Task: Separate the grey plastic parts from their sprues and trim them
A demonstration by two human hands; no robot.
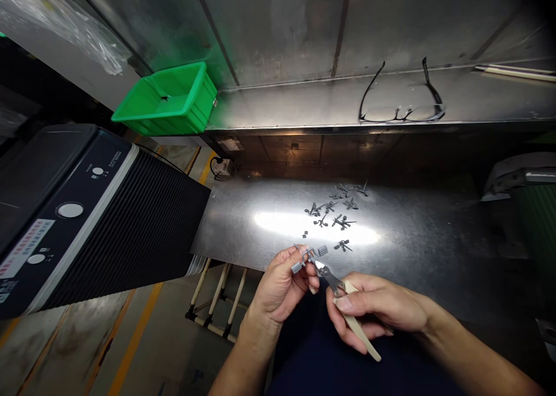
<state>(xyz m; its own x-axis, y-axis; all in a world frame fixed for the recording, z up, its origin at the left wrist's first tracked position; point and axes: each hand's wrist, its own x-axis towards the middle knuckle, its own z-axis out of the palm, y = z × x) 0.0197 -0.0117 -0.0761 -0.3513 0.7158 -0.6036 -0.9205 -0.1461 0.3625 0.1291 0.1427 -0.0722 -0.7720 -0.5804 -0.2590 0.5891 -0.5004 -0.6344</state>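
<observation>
Between its thumb and fingers, my left hand (pixel 284 286) holds a small grey plastic part (pixel 322 250) with ribbed blocks on thin arms. My right hand (pixel 369 306) is wrapped round the cream handles of a pair of cutting pliers (pixel 358 326). The metal jaws of the pliers are at the grey part, beside the left fingertips; whether they are closed on it is too small to tell. Beyond the hands, several dark grey plastic pieces (pixel 343 222) lie scattered on the metal table (pixel 238 228), with one small loose bit (pixel 304 234) nearer the left hand.
A green bin (pixel 195 109) stands at the left end of a metal shelf (pixel 282 109). Eyeglasses (pixel 403 115) lie on that shelf, farther right. A large black machine (pixel 117 211) stands left of the table, and a tubular rack (pixel 217 297) is below the table's edge.
</observation>
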